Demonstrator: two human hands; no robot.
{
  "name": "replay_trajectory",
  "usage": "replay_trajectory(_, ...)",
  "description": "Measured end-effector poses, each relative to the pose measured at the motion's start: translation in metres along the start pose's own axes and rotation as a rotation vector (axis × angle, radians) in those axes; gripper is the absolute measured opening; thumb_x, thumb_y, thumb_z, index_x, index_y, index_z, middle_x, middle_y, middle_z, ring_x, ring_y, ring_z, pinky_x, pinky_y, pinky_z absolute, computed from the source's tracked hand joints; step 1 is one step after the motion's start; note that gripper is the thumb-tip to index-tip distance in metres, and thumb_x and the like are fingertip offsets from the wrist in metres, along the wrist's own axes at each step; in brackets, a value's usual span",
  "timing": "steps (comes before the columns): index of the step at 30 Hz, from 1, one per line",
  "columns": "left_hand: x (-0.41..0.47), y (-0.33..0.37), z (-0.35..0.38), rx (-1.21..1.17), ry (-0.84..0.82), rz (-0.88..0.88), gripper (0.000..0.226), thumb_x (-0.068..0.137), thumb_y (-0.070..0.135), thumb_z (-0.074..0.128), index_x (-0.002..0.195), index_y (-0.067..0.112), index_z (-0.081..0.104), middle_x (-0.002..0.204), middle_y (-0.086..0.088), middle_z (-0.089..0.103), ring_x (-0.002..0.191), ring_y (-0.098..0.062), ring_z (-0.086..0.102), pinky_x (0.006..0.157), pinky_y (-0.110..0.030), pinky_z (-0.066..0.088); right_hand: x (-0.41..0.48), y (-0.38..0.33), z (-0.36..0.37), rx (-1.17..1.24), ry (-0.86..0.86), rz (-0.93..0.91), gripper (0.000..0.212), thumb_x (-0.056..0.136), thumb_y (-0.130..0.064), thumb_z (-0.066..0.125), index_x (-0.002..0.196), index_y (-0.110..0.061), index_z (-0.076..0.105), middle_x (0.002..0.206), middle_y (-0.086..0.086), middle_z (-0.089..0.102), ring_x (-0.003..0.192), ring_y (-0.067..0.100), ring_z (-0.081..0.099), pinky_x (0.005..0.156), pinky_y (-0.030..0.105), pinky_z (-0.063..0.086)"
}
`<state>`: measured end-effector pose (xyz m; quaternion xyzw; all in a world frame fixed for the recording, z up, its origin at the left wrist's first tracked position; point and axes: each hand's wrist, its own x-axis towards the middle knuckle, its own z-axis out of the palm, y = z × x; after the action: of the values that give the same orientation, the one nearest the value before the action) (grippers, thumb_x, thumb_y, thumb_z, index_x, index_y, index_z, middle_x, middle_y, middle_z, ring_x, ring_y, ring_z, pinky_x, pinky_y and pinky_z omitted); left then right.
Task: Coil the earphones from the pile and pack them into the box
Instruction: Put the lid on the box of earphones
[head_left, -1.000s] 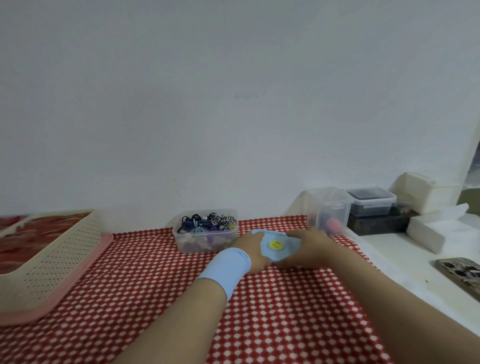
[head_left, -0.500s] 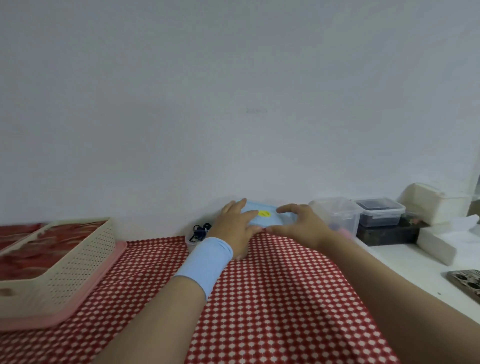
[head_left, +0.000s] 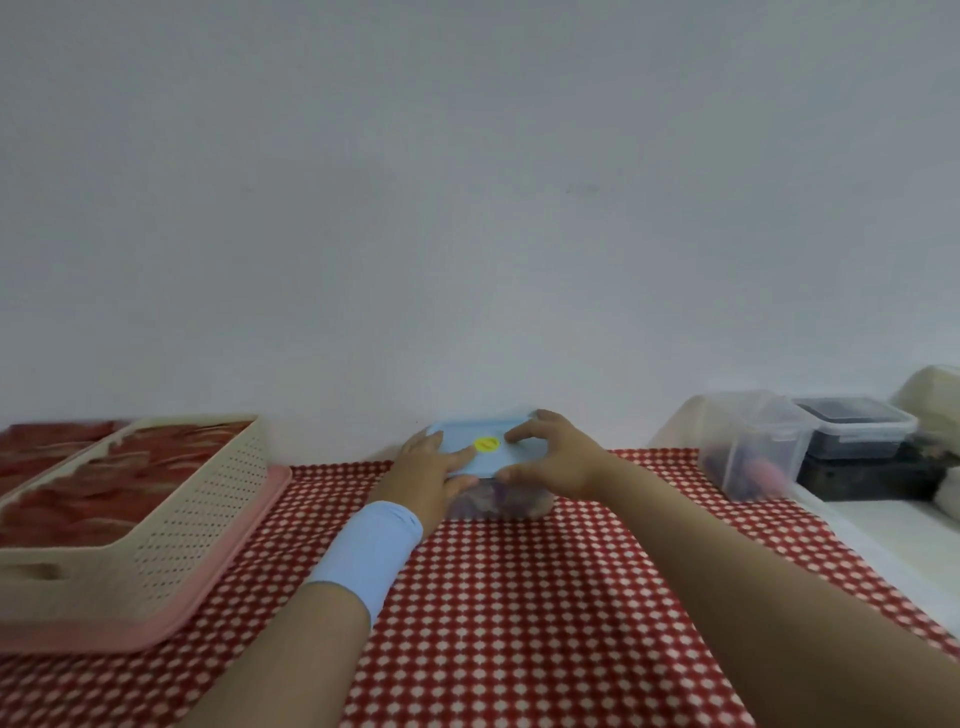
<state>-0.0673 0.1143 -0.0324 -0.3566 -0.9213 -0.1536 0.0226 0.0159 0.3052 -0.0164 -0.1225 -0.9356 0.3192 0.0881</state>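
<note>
The box (head_left: 498, 503) is seen at the far side of the table (head_left: 519, 597), close to the white wall (head_left: 467, 208), on the red-and-white checked cloth. Its long axis is laid left to right, parallel with the wall, and one long side is turned toward the person. It is covered by a pale blue lid (head_left: 470, 434), which lies flat and level, with a yellow disc (head_left: 487, 444) at its middle. Purple and dark shapes are shown through the clear wall of the box, too blurred to be told apart.

The lid is clamped at both ends. The left hand (head_left: 434, 473), with a pale blue wristband (head_left: 366, 553) worn below it, is laid over the left end, its fingers stretched toward the disc and its thumb set against the front edge. The right hand (head_left: 550, 462) is arched over the right end, fingertips on top and thumb at the front rim.

A cream perforated basket (head_left: 171, 519) is stood on a pink tray (head_left: 218, 587) to the left. A clear container (head_left: 748, 447) and a dark lidded container (head_left: 857, 426) are placed to the right.
</note>
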Motion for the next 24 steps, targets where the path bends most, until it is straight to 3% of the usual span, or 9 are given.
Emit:
replay_trajectory(2,0.001,-0.006,0.004,-0.077,0.029,0.001,0.047,0.099,0.047,0.047,0.145,0.041,0.042,0.162,-0.009,0.023,0.150,-0.024,0.013,0.121,-0.035,0.010,0.001,0.003,-0.001,-0.016,-0.019,0.011,0.065,0.075,-0.053,0.081,0.134,-0.037,0.059,0.162,0.001,0.021,0.148,0.021,0.025,0.123,0.035,0.020)
replay_trajectory(4,-0.001,-0.008,0.007,-0.144,0.051,-0.009,0.045,0.098,0.046,0.050,0.143,0.040,0.046,0.161,-0.008,0.024,0.150,-0.023,0.015,0.121,-0.033,0.010,0.003,0.003,-0.004,-0.006,-0.052,0.017,0.060,0.081,-0.047,0.078,0.136,-0.034,0.059,0.161,0.001,0.023,0.148,0.019,0.026,0.118,0.028,0.019)
replay_trajectory(6,-0.003,-0.006,0.007,-0.248,0.074,-0.016,0.042,0.100,0.041,0.049,0.141,0.035,0.050,0.162,-0.008,0.024,0.149,-0.022,0.018,0.119,-0.030,0.010,0.005,0.003,-0.005,0.002,-0.067,-0.007,0.042,0.094,-0.035,0.068,0.134,-0.021,0.064,0.151,0.003,0.038,0.142,0.019,0.034,0.105,0.013,0.021)
replay_trajectory(8,-0.004,-0.002,0.006,-0.333,0.096,-0.021,0.038,0.103,0.034,0.045,0.140,0.028,0.053,0.160,-0.008,0.026,0.147,-0.022,0.023,0.115,-0.022,0.012,0.008,0.003,-0.003,0.048,0.001,0.008,0.030,0.102,-0.024,0.055,0.123,-0.010,0.071,0.135,0.005,0.055,0.129,0.023,0.048,0.091,0.011,0.028)
replay_trajectory(10,-0.003,-0.001,0.004,-0.370,0.096,-0.044,0.039,0.104,0.030,0.045,0.141,0.022,0.053,0.159,-0.008,0.029,0.145,-0.021,0.027,0.110,-0.017,0.014,0.009,0.006,-0.001,0.059,0.075,0.047,0.028,0.102,-0.020,0.052,0.124,-0.012,0.069,0.136,0.005,0.054,0.127,0.023,0.050,0.096,0.018,0.033)
replay_trajectory(13,0.003,-0.003,0.003,-0.339,0.059,-0.087,0.046,0.101,0.036,0.049,0.145,0.023,0.048,0.162,-0.005,0.023,0.148,-0.022,0.022,0.119,-0.029,0.012,0.008,0.009,0.002,-0.017,0.105,0.066,0.040,0.101,-0.017,0.053,0.140,-0.016,0.055,0.152,0.007,0.041,0.139,0.023,0.042,0.112,0.026,0.028)
replay_trajectory(16,0.006,-0.006,0.002,-0.282,0.020,-0.096,0.046,0.102,0.041,0.046,0.145,0.024,0.048,0.163,-0.004,0.022,0.149,-0.023,0.019,0.121,-0.035,0.011,0.009,0.009,0.006,-0.030,0.110,0.082,0.042,0.102,-0.019,0.051,0.144,-0.013,0.052,0.153,0.010,0.035,0.140,0.023,0.039,0.114,0.023,0.023)
replay_trajectory(20,0.001,-0.005,0.005,-0.293,0.005,-0.071,0.046,0.106,0.039,0.034,0.149,0.024,0.042,0.165,-0.006,0.010,0.152,-0.021,0.009,0.120,-0.032,0.008,0.007,0.012,0.014,-0.045,0.110,0.086,0.042,0.107,-0.020,0.037,0.146,-0.013,0.049,0.153,0.012,0.036,0.138,0.024,0.040,0.115,0.026,0.024)
replay_trajectory(24,0.002,-0.005,0.009,-0.312,0.026,-0.061,0.046,0.105,0.038,0.037,0.148,0.024,0.043,0.165,-0.007,0.009,0.152,-0.021,0.009,0.120,-0.032,0.008,0.005,0.016,0.015,-0.095,0.135,0.061,0.043,0.108,-0.019,0.032,0.148,-0.014,0.048,0.155,0.011,0.038,0.141,0.024,0.037,0.115,0.027,0.023)
